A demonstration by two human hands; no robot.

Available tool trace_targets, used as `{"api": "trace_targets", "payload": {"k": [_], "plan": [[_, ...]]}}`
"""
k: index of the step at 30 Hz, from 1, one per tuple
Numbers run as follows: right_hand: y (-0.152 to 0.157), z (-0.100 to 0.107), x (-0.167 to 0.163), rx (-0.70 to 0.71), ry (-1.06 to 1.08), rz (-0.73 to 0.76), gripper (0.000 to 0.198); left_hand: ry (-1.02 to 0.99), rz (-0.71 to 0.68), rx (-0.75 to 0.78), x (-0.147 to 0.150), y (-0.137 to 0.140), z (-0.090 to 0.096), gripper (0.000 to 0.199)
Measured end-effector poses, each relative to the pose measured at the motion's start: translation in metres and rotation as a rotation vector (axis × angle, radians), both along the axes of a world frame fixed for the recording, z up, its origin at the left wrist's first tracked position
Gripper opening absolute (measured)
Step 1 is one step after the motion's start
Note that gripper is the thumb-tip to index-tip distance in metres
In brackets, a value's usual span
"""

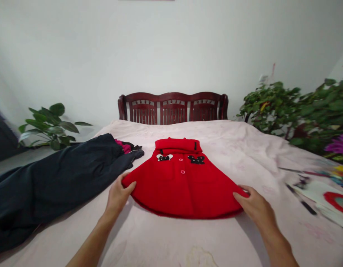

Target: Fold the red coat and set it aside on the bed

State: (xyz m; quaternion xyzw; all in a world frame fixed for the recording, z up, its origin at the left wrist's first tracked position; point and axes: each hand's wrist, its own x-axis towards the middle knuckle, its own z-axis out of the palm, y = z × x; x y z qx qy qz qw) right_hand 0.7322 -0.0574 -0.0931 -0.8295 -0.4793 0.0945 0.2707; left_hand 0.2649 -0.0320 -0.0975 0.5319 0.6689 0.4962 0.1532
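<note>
A red dress [182, 181] lies flat mid-bed [166, 237], collar toward 12 o'clock and the headboard [173, 107], hem toward 6 o'clock, its long axis running away from the wearer. The left hand [118, 194] pinches the hem corner at 9 o'clock; the right hand [253, 205] grips the opposite corner at 3 o'clock, both equally near. Dark trousers [54, 181] lie at 9 o'clock; plants [296, 107] stand at 2 o'clock.
</note>
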Motion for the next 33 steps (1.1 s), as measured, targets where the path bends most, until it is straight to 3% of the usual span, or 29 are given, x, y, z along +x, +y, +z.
{"api": "trace_targets", "payload": {"k": [2, 4, 7, 9, 13, 16, 18, 22, 24, 26, 28, 33], "plan": [[0.001, 0.008, -0.028, 0.174, -0.012, 0.055, 0.050, 0.096, -0.087, 0.101, 0.026, 0.001, 0.009, 0.048], [0.001, 0.009, -0.060, 0.294, -0.047, 0.292, 0.050, 0.211, -0.312, 0.141, 0.052, 0.003, 0.013, 0.047], [0.001, -0.005, -0.088, 0.180, -0.102, 0.783, 0.051, 0.445, -0.818, -0.009, 0.073, 0.007, 0.012, 0.049], [0.000, -0.014, -0.083, 0.056, -0.093, 0.945, 0.054, 0.558, -1.071, -0.122, 0.068, 0.010, 0.012, 0.057], [-0.003, -0.018, -0.040, -0.027, -0.009, 1.049, 0.072, 0.710, -1.245, -0.232, 0.030, 0.014, 0.014, 0.087], [-0.003, -0.017, -0.017, 0.016, -0.124, 1.098, 0.085, 0.900, -1.211, -0.221, 0.011, 0.016, 0.011, 0.100], [0.001, -0.019, -0.015, 0.089, -0.232, 1.113, 0.088, 0.995, -1.144, -0.156, 0.011, 0.020, 0.003, 0.098], [0.019, -0.029, -0.025, 0.229, -0.307, 1.196, 0.071, 0.970, -1.061, -0.017, 0.025, 0.034, -0.015, 0.074], [0.032, -0.028, -0.031, 0.269, -0.268, 1.213, 0.056, 0.870, -1.035, 0.022, 0.034, 0.043, -0.014, 0.058], [0.047, -0.017, -0.037, 0.312, -0.181, 1.166, 0.045, 0.711, -0.995, 0.028, 0.042, 0.051, 0.001, 0.040], [0.060, 0.008, -0.043, 0.394, -0.045, 1.068, 0.038, 0.498, -0.931, 0.036, 0.049, 0.060, 0.029, 0.030], [0.053, 0.093, -0.052, 0.670, 0.267, 0.887, 0.034, 0.076, -0.730, 0.137, 0.042, 0.056, 0.114, 0.037]]}}
